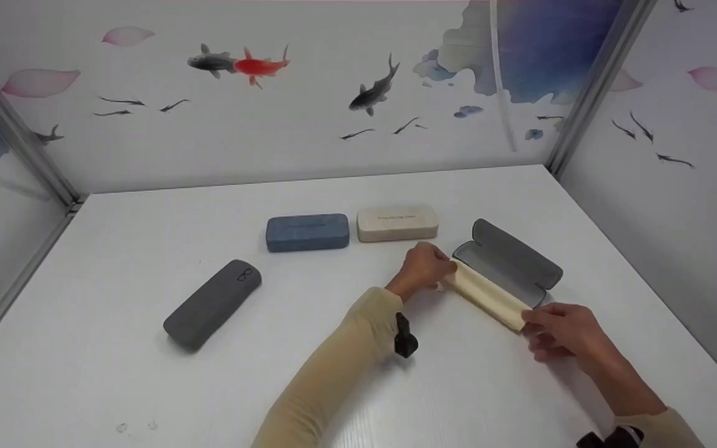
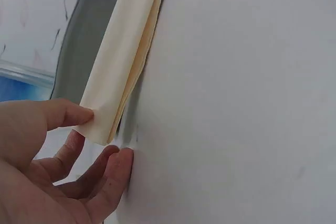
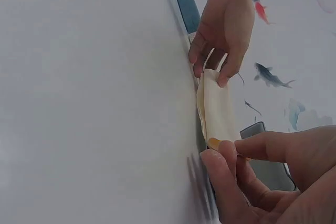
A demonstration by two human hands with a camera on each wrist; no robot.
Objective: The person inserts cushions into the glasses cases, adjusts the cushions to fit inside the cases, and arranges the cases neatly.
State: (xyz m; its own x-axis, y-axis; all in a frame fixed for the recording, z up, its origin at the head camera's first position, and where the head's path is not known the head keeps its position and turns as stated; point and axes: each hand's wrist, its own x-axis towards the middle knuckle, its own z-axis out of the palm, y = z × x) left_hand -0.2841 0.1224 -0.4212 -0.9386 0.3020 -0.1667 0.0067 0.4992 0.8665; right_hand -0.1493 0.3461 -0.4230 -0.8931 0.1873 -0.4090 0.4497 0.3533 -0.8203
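Observation:
A pale yellow cloth (image 1: 489, 295), folded into a long strip, is held by both hands along the near side of an open grey glasses case (image 1: 514, 258). My left hand (image 1: 424, 269) pinches its far left end; in the left wrist view the thumb (image 2: 73, 115) lies on top and the folded layers show along the edge. The near right end is pinched by my right hand (image 1: 564, 333), whose fingers (image 3: 226, 163) close on the corner in the right wrist view. Part of the case's lower half is hidden behind the cloth.
A blue glasses case (image 1: 307, 233) and a cream glasses case (image 1: 397, 224) sit side by side toward the back. Farther left lies a closed dark grey glasses case (image 1: 212, 305), set at a slant. Printed wall panels (image 1: 296, 137) border the white table (image 1: 116, 249).

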